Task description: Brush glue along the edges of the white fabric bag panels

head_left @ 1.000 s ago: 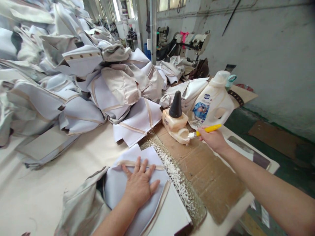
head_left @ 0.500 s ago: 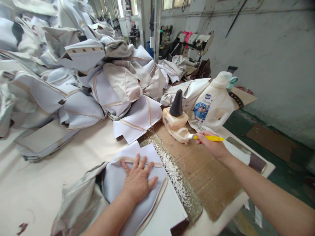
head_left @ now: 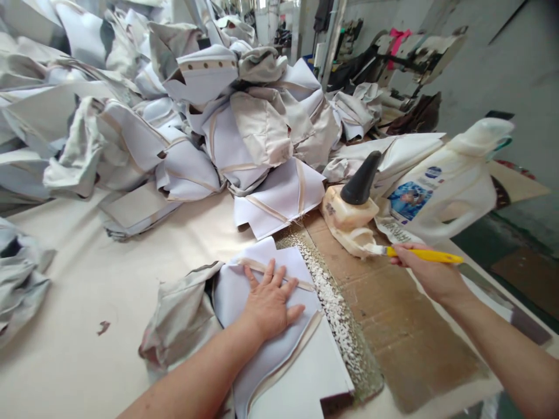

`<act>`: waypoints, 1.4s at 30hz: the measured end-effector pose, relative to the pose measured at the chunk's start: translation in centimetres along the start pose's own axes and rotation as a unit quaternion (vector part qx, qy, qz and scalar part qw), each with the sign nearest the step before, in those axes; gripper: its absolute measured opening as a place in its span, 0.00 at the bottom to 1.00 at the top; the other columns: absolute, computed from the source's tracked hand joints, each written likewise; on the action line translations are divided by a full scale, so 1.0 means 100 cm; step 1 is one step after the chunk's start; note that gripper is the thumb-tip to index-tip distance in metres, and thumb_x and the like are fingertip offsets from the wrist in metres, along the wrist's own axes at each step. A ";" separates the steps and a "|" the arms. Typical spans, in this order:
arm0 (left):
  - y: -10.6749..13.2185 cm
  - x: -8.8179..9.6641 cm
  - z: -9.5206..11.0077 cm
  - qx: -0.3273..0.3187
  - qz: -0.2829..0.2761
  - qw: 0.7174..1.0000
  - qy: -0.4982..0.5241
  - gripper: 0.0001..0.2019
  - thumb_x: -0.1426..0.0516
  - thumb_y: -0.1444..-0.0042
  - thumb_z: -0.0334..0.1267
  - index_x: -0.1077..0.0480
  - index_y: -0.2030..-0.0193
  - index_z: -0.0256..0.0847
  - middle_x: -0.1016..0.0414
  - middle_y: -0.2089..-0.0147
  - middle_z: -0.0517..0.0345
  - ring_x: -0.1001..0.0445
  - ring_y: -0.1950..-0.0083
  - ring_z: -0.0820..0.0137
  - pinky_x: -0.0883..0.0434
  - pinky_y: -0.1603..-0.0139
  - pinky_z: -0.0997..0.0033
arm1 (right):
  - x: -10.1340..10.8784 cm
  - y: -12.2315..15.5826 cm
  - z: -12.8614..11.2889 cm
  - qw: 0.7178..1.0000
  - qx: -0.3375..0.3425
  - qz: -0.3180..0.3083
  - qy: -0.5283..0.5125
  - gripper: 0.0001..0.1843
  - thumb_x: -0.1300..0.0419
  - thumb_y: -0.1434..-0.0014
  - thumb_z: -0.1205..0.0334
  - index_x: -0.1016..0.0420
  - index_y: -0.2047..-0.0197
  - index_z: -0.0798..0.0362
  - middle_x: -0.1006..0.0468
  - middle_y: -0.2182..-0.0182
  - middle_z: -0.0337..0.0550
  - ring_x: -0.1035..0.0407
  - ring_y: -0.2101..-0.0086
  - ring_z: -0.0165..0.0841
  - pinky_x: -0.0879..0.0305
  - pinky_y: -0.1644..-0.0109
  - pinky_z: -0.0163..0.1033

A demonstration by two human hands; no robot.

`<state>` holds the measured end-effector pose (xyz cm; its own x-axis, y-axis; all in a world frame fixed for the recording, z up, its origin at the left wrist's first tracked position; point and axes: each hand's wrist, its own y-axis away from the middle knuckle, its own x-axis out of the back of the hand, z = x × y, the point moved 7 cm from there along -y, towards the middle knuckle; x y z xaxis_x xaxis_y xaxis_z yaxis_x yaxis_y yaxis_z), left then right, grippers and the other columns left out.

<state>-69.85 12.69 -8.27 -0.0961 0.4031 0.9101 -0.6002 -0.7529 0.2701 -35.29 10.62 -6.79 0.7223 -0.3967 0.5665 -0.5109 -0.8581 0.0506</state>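
Observation:
My left hand (head_left: 269, 301) lies flat, fingers spread, on a pale grey fabric piece (head_left: 266, 326) with beige seam strips, pressing it to the table. My right hand (head_left: 430, 274) grips a yellow-handled brush (head_left: 417, 254) whose white bristles touch the small glue pot (head_left: 351, 224), a beige container with a black cone cap. A brown cardboard sheet (head_left: 393, 326) lies under the pot and my right arm.
A big white jug (head_left: 441, 186) with a blue label lies tilted behind the pot. A high heap of grey and beige fabric pieces (head_left: 183, 110) fills the back and left of the table (head_left: 87, 302). White crumbs (head_left: 338, 308) line the cardboard's edge. Sewing machines (head_left: 414, 55) stand behind.
The view has swung left and closer. The brush handle has dropped from pointing up-right to nearly level, bristles still at the pot. My left hand stays flat on the fabric.

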 end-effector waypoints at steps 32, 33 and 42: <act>0.000 -0.004 -0.004 -0.007 -0.005 0.999 0.034 0.28 0.53 0.46 0.61 0.40 0.41 0.53 0.48 0.34 0.53 0.64 0.32 0.49 0.84 0.48 0.31 | -0.160 0.035 -0.093 0.975 0.075 -0.207 0.029 0.16 0.49 0.45 0.55 0.37 0.80 0.53 0.35 0.86 0.34 0.38 0.81 0.30 0.44 0.76 0.34; 0.000 -0.003 -0.004 -0.008 0.000 0.999 0.031 0.28 0.53 0.46 0.61 0.39 0.41 0.54 0.48 0.34 0.53 0.64 0.32 0.49 0.84 0.48 0.30 | -0.160 0.033 -0.096 0.978 0.085 -0.191 0.017 0.15 0.49 0.45 0.55 0.36 0.79 0.53 0.34 0.85 0.35 0.37 0.80 0.31 0.43 0.74 0.34; 0.001 -0.005 -0.004 -0.022 0.022 0.999 0.024 0.28 0.54 0.46 0.61 0.39 0.42 0.54 0.46 0.35 0.53 0.62 0.32 0.49 0.81 0.48 0.28 | -0.154 0.069 -0.088 0.970 0.116 -0.214 0.008 0.14 0.50 0.44 0.57 0.39 0.79 0.52 0.37 0.83 0.34 0.40 0.79 0.30 0.45 0.74 0.35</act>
<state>-70.14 12.65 -8.79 -0.1617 0.3951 0.9043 -0.6281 -0.7480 0.2145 -54.04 13.74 -7.93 0.8371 0.0162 0.5468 -0.0453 -0.9941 0.0988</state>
